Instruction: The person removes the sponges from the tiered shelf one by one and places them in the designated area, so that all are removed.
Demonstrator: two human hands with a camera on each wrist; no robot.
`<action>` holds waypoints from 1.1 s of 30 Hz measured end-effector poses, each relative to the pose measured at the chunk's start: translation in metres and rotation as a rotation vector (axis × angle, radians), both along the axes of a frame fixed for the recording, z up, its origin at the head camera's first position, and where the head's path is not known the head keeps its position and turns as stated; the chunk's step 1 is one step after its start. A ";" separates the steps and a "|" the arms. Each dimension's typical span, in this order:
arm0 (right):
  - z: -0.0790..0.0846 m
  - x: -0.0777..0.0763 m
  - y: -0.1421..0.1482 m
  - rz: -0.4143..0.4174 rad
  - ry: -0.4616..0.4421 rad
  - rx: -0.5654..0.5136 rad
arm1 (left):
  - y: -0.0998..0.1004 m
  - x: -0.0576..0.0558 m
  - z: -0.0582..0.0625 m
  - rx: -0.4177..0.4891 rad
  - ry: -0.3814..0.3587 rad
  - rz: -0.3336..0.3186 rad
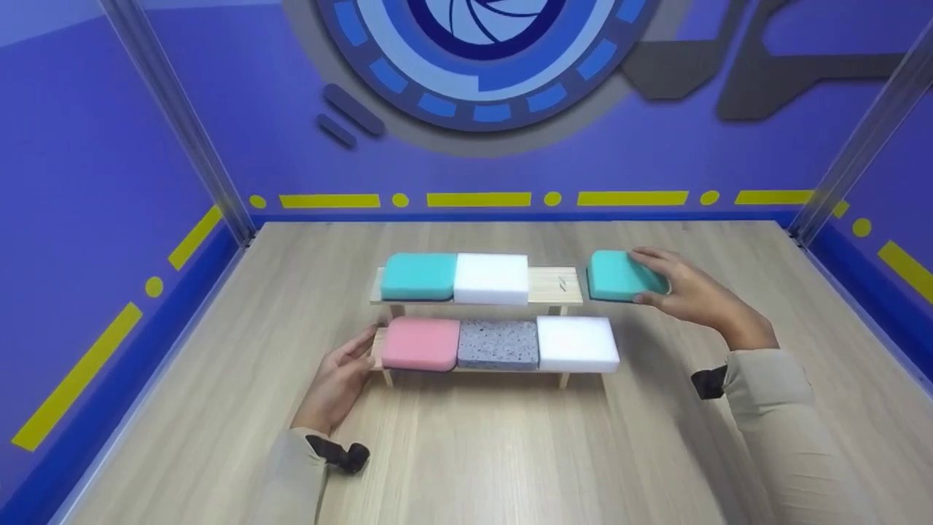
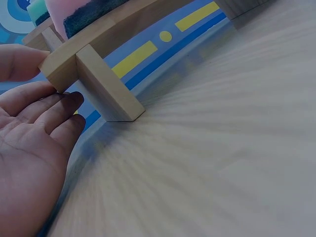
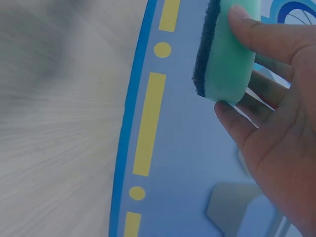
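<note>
In the head view, the right hand (image 1: 689, 288) holds a green sponge (image 1: 616, 273) just beyond the right end of the rear wooden shelf (image 1: 543, 286), beside its bare part. The sponge's long axis runs from left to right, roughly in line with the shelf, and a thin dark edge shows along its bottom. The thumb is on the near side and the fingers are at the far side, all toward the right end; the left end pokes out uncovered. The left hand (image 1: 339, 383) grips the left end of the front wooden shelf (image 1: 377, 350), which carries a pink sponge (image 1: 421, 341), a speckled grey block (image 1: 498, 344) and a white block (image 1: 578, 343) in a row. On the rear shelf sit another green sponge and another white block, side by side. A small dark mark on that shelf's bare part is too small to read.

In the left wrist view, the thumb and fingers pinch the shelf's end from opposite sides, while the lower fingers curl loosely beside the leg (image 2: 106, 86).

In the right wrist view, the sponge's dark layer faces the table (image 3: 59, 148). The hand is partly open, fingers spread: the thumb presses one face, a fingertip touches the end, and the palm is clear of the sponge.
</note>
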State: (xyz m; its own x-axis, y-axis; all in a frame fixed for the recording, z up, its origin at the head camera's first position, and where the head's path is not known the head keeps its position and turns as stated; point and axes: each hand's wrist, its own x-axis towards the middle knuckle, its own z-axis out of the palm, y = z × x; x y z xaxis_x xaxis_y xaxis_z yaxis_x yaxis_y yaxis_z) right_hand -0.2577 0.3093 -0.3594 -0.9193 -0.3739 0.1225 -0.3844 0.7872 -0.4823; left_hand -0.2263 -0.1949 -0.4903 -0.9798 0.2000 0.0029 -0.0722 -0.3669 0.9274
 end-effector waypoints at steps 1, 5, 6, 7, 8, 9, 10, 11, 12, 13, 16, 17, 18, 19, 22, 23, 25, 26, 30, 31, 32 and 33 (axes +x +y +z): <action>-0.002 0.000 0.001 -0.003 0.005 -0.001 | 0.000 0.000 0.000 -0.003 0.001 0.003; -0.011 -0.001 0.005 -0.019 0.030 -0.001 | 0.000 0.001 0.000 0.001 -0.006 0.017; -0.014 -0.001 0.006 -0.022 0.034 -0.002 | 0.000 0.001 0.000 -0.006 -0.004 0.019; -0.016 -0.001 0.006 -0.028 0.031 -0.002 | -0.001 0.001 -0.001 -0.006 -0.005 0.021; -0.019 -0.002 0.007 -0.033 0.028 -0.005 | -0.001 0.002 -0.001 -0.005 -0.006 0.023; -0.022 -0.002 0.008 -0.035 0.026 -0.008 | -0.001 0.002 -0.001 -0.003 -0.008 0.024; -0.024 -0.003 0.009 -0.039 0.017 -0.011 | -0.001 0.002 -0.001 -0.006 -0.006 0.024; -0.027 -0.004 0.010 -0.041 0.011 -0.015 | -0.001 0.003 -0.001 -0.006 -0.004 0.023; -0.029 -0.004 0.011 -0.042 0.006 -0.019 | -0.001 0.002 -0.001 -0.008 -0.002 0.022; -0.031 -0.005 0.012 -0.047 -0.003 -0.021 | -0.001 0.002 -0.001 -0.003 -0.004 0.021; -0.037 -0.007 0.015 -0.062 -0.028 -0.019 | 0.000 0.001 -0.001 -0.013 0.002 0.016; -0.039 -0.008 0.015 -0.065 -0.033 -0.018 | 0.000 0.001 -0.001 -0.014 0.004 0.016; -0.040 -0.008 0.016 -0.068 -0.038 -0.019 | 0.001 0.001 -0.001 -0.018 0.007 0.016; -0.041 -0.009 0.017 -0.073 -0.042 -0.019 | 0.001 0.000 0.000 -0.019 0.013 0.017; -0.043 -0.011 0.018 -0.083 -0.053 -0.025 | 0.002 -0.003 0.001 -0.020 0.030 0.012; -0.044 -0.011 0.019 -0.086 -0.055 -0.027 | 0.002 -0.003 0.001 -0.022 0.033 0.008; -0.047 -0.012 0.020 -0.093 -0.065 -0.028 | 0.003 -0.003 0.001 -0.025 0.031 0.000; -0.049 -0.012 0.021 -0.093 -0.069 -0.029 | 0.003 -0.003 0.000 -0.027 0.025 -0.003; -0.058 -0.013 0.021 -0.088 -0.081 -0.023 | 0.002 -0.001 -0.001 -0.029 0.011 -0.003; -0.059 -0.014 0.021 -0.087 -0.082 -0.025 | 0.001 0.000 -0.001 -0.023 0.005 0.002; -0.061 -0.015 0.021 -0.087 -0.084 -0.026 | 0.001 0.000 -0.001 -0.021 0.009 0.003; -0.063 -0.016 0.021 -0.090 -0.088 -0.025 | 0.000 0.000 0.000 -0.017 0.011 0.006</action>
State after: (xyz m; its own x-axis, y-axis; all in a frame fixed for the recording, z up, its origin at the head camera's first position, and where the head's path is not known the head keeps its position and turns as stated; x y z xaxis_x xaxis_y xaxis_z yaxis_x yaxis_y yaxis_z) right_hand -0.2738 0.3301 -0.4223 -0.9566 -0.2872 0.0484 -0.2683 0.8039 -0.5308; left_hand -0.2265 -0.1945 -0.4905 -0.9809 0.1945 0.0099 -0.0602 -0.3513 0.9343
